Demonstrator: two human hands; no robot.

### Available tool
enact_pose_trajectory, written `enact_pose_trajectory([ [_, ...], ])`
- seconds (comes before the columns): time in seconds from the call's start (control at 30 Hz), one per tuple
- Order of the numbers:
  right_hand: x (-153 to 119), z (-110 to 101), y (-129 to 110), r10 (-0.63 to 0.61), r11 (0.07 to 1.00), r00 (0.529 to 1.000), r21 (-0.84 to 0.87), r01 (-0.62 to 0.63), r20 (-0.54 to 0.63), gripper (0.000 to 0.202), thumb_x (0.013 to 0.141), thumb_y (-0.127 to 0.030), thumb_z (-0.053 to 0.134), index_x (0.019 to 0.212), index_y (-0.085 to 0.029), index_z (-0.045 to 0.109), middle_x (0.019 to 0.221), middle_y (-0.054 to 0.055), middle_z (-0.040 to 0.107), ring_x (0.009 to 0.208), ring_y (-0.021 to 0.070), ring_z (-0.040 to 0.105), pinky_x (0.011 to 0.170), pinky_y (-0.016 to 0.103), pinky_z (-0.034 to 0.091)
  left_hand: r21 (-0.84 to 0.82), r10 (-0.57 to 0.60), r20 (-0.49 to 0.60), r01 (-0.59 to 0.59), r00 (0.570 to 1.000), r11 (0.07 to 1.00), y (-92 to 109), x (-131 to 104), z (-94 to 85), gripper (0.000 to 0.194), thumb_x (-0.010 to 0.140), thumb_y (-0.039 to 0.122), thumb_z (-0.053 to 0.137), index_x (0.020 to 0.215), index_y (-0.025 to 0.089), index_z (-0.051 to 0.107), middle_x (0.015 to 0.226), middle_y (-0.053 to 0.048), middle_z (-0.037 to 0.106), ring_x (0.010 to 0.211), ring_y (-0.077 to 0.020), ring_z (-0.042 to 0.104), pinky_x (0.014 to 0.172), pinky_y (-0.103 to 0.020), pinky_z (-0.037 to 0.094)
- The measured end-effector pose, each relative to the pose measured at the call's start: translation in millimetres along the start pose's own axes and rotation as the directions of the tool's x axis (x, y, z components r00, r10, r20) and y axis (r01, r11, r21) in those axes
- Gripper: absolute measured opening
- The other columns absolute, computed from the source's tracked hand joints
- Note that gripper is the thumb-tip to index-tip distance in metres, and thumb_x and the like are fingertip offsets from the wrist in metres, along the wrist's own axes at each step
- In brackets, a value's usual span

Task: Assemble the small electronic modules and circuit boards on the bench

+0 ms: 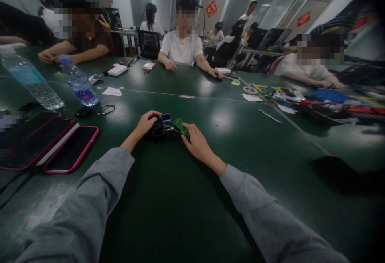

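My left hand point(147, 122) is closed around the left side of a small black device point(158, 131) whose inner parts show. A little screen or module point(165, 118) with a pale frame sticks up from the top of it. Between thumb and fingers my right hand point(194, 138) grips a green circuit board point(181, 126), tilted at the device's right side. Whether the board touches the device or is joined to it, I cannot tell. The lower part of the board is hidden by my right fingers.
On the left stand two water bottles point(78, 82), with a red-edged phone point(72, 149) and a tablet point(33, 138) nearer me. A wrench point(270, 116) and a heap of cables point(279, 94) lie to the right. Several people sit around the green table point(186, 199).
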State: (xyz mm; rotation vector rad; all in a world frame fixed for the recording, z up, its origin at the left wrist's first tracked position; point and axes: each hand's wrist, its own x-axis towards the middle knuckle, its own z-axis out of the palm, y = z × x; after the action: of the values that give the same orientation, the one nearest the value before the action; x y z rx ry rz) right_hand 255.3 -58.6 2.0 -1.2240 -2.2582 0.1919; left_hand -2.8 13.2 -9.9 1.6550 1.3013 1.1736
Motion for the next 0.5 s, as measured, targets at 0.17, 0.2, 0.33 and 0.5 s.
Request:
enact_pose_trajectory([
  [0.17, 1.3, 2.4, 2.1, -0.027, 1.000, 1.000, -0.009, 0.027, -0.013, 0.043, 0.094, -0.028, 0.043, 0.135, -0.017, 0.038, 0.123, 0.013, 0.050, 0.113, 0.0261, 0.052, 0.097, 0.046, 0.047, 0.011, 0.001, -0.010, -0.001, 1.000, 1.000, -3.1, 1.5, 0.1, 0.028, 0.078, 0.020, 0.050, 0.101, 0.018, 0.066, 0.106, -0.005, 0.068, 0.101, -0.0191, 0.061, 0.095, -0.038, 0.046],
  [0.2, 1.3, 2.4, 2.1, -0.029, 1.000, 0.999, -0.012, 0.029, -0.013, 0.043, 0.094, -0.028, 0.043, 0.135, -0.017, 0.038, 0.123, 0.014, 0.050, 0.113, 0.0262, 0.052, 0.096, 0.046, 0.047, 0.012, 0.004, -0.009, -0.004, 1.000, 1.000, -3.8, 1.9, 0.1, 0.028, 0.078, 0.020, 0.050, 0.101, 0.018, 0.066, 0.106, -0.005, 0.068, 0.101, -0.0191, 0.061, 0.095, -0.038, 0.046],
  [0.33, 0.8, 1.0, 0.9, -0.014, 1.000, 1.000, -0.019, 0.014, -0.004, 0.044, 0.094, -0.029, 0.043, 0.136, -0.016, 0.037, 0.122, 0.014, 0.050, 0.110, 0.0257, 0.053, 0.094, 0.045, 0.048, 0.009, 0.007, -0.006, -0.007, 1.000, 1.000, -5.6, 2.8, -0.2, 0.028, 0.078, 0.019, 0.050, 0.101, 0.018, 0.066, 0.106, -0.006, 0.068, 0.100, -0.0191, 0.061, 0.094, -0.038, 0.047],
  [0.5, 0.4, -0.4, 0.1, -0.005, 1.000, 1.000, -0.007, 0.005, -0.002, 0.044, 0.095, -0.029, 0.043, 0.136, -0.017, 0.037, 0.123, 0.013, 0.050, 0.111, 0.0252, 0.053, 0.094, 0.044, 0.049, 0.001, 0.029, 0.001, -0.029, 1.000, 1.000, -6.5, 2.3, -0.9, 0.028, 0.079, 0.020, 0.050, 0.101, 0.018, 0.066, 0.107, -0.006, 0.068, 0.101, -0.0194, 0.061, 0.094, -0.039, 0.047],
])
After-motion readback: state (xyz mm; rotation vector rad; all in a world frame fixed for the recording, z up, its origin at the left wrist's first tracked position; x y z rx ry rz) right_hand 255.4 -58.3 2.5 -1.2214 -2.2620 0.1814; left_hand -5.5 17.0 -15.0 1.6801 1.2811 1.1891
